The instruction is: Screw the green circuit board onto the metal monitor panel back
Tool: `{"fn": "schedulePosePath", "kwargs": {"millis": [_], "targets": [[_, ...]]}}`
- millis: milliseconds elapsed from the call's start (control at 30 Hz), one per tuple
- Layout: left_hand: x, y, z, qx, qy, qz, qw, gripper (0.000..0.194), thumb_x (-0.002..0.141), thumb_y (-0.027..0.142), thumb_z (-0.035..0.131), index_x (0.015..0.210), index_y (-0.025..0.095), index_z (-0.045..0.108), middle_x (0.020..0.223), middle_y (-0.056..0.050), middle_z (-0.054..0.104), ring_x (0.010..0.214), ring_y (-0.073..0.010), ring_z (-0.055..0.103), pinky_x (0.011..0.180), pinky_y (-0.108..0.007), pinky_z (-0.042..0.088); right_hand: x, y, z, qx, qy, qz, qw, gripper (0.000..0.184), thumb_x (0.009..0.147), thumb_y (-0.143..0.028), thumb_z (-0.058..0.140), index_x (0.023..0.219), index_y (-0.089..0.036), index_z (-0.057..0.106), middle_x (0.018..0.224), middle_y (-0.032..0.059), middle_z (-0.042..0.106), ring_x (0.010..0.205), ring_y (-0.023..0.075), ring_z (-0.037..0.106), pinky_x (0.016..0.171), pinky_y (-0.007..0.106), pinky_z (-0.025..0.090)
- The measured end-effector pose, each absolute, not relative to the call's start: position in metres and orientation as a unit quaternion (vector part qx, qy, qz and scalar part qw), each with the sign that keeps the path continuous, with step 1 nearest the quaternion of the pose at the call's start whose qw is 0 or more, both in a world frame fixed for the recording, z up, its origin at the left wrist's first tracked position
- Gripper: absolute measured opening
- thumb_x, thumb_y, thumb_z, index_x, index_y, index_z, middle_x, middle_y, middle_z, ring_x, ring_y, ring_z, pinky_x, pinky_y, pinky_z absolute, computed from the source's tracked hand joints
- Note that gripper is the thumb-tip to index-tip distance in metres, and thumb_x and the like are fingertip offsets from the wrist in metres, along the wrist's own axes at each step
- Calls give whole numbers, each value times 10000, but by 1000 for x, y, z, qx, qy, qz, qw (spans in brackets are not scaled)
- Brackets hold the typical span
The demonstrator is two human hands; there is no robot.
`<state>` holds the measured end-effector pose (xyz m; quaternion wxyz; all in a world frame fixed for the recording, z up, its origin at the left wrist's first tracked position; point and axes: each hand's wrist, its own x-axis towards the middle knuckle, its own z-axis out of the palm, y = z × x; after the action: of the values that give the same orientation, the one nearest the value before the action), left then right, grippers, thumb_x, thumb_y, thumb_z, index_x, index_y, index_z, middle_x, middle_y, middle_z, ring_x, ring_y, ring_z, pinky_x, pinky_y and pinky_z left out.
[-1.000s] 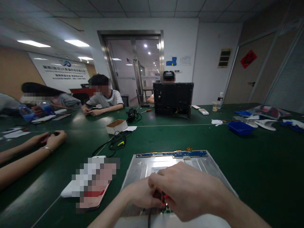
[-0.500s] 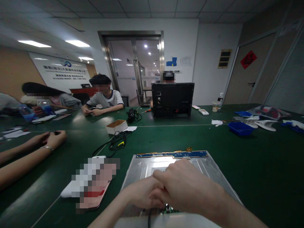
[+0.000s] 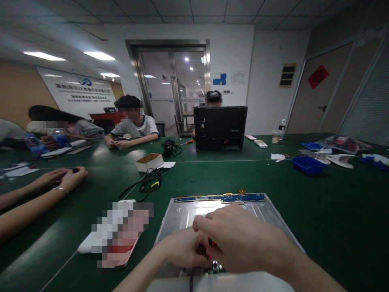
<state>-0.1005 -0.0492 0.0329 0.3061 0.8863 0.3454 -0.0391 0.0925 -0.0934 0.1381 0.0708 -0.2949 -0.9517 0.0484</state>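
A silver metal panel [image 3: 188, 215] lies flat on the green table [image 3: 319, 219] in front of me, with a blue circuit strip [image 3: 225, 198] along its far edge. Both my hands meet over its near part. My left hand [image 3: 182, 247] is curled closed, and my right hand [image 3: 240, 239] is closed over it. Between them shows a small red part [image 3: 212, 244] that they pinch. A green board piece with a black cable [image 3: 191, 280] shows just below the hands.
A phone-like object [image 3: 118, 235] lies left of the panel. Another person's forearms [image 3: 36, 194] rest at the left. Black cables [image 3: 150, 182], a cardboard box [image 3: 149, 161], a black monitor back [image 3: 220, 127] and a blue tray [image 3: 306, 164] stand farther out. Other people sit at the far side.
My right hand shifted slightly forward and up over the left hand; the red part was hidden half a second ago and shows again now. The panel has not moved.
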Motion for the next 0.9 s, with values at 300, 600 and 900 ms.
{"fn": "schedulePosePath", "kwargs": {"millis": [300, 600, 900], "targets": [[-98, -57, 38, 890, 365, -47, 268, 144, 787, 281, 624, 877, 202, 704, 851, 2, 701, 748, -177, 593, 623, -217, 434, 93, -96, 145, -243, -965, 77, 57, 338, 739, -171, 650, 1063, -208, 558, 928, 24, 701, 711, 169, 619, 495, 250, 308], [-98, -53, 41, 895, 331, -26, 297, 114, 745, 216, 658, 840, 193, 715, 787, 12, 687, 674, -155, 552, 602, -222, 430, 83, -93, 135, -353, -932, 13, 81, 174, 922, -355, 577, 932, -197, 649, 771, 45, 729, 640, 208, 674, 473, 276, 267], [-99, -50, 35, 891, 333, -44, 306, 187, 764, 199, 667, 944, 185, 716, 909, -6, 721, 798, -179, 614, 683, -221, 438, 85, -92, 134, -318, -944, 25, 83, 133, 907, -267, 549, 990, -188, 617, 796, 36, 732, 605, 175, 629, 467, 272, 239]]}}
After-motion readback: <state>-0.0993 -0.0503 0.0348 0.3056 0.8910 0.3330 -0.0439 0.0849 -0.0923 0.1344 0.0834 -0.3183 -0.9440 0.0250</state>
